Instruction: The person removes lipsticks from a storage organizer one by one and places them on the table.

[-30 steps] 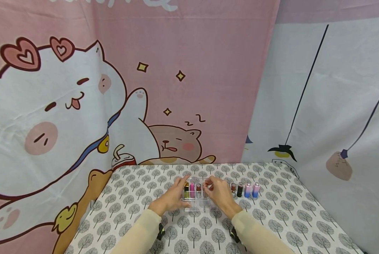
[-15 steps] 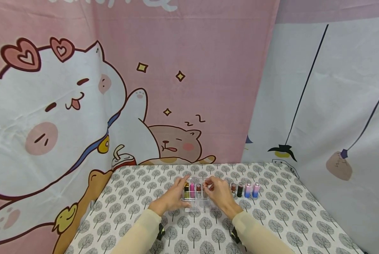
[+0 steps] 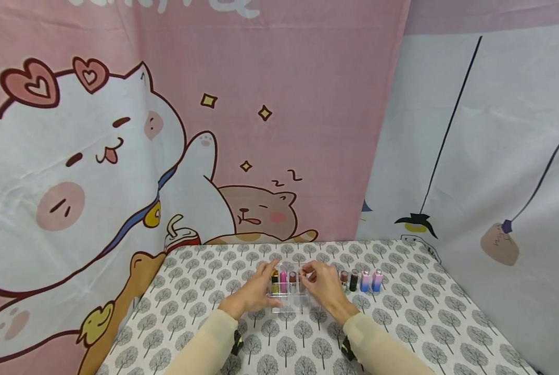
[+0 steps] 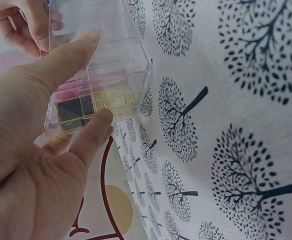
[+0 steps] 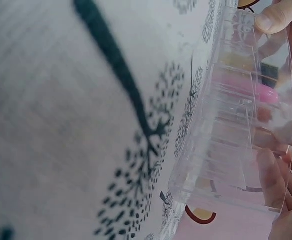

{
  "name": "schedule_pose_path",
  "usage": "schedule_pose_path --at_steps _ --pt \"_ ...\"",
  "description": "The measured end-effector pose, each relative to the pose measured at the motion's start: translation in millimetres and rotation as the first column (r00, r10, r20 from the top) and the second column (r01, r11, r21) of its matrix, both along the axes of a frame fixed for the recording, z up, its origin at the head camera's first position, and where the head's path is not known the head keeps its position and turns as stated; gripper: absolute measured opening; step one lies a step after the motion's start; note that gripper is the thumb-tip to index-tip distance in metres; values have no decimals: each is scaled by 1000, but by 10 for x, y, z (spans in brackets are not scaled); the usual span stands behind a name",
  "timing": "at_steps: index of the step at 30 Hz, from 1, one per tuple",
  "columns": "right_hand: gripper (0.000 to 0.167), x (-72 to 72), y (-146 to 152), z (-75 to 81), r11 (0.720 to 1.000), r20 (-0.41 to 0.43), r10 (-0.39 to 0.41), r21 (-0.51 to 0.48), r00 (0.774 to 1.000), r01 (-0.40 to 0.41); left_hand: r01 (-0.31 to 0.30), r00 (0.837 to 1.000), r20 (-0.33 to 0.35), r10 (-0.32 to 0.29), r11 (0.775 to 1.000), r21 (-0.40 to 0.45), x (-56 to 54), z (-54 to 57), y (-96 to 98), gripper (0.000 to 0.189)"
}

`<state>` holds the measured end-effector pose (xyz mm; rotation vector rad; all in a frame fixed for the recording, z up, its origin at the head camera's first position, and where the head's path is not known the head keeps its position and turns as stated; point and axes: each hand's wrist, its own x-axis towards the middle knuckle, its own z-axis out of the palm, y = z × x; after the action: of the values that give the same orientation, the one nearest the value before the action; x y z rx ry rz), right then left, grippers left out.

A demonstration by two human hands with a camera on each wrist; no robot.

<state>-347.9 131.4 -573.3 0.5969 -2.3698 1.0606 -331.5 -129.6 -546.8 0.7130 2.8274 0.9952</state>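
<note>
A clear, divided lipstick organizer (image 3: 286,303) stands on the table in the head view. My left hand (image 3: 249,294) grips its left side, thumb at the front and fingers along the side wall. Inside, from the left, are a black-and-gold lipstick (image 3: 275,284), a bright pink lipstick (image 3: 283,282) and a brown-topped lipstick (image 3: 293,281). My right hand (image 3: 325,286) pinches the top of another brownish lipstick (image 3: 302,273) in the compartment beside them; the fingers partly hide it. In the right wrist view, those fingertips show through the organizer's clear wall.
Right of the organizer, a row of upright lipsticks stands: a brown-topped one (image 3: 344,281), a black one (image 3: 354,281) and two pink-and-blue ones (image 3: 365,282). A tree-print cloth (image 3: 303,354) covers the table. A cartoon curtain (image 3: 307,130) hangs behind.
</note>
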Motion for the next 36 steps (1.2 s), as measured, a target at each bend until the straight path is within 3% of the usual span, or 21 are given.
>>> schedule_pose_path --at_steps 12,22,31,36 --pt "25 44 27 16 1000 -34 0 -12 999 -1 -9 1000 -4 9 1000 -10 8 -2 7 126" --pt "28 35 37 11 999 -133 -31 27 991 35 -15 1000 -7 14 1000 -10 8 -8 13 126" --pt "24 73 35 76 1000 -104 -21 6 994 22 -13 1000 -6 13 1000 -7 32 -12 19 125" --pt "23 74 36 130 1000 -153 -15 -10 988 14 -10 1000 -16 10 1000 -6 19 -11 11 126"
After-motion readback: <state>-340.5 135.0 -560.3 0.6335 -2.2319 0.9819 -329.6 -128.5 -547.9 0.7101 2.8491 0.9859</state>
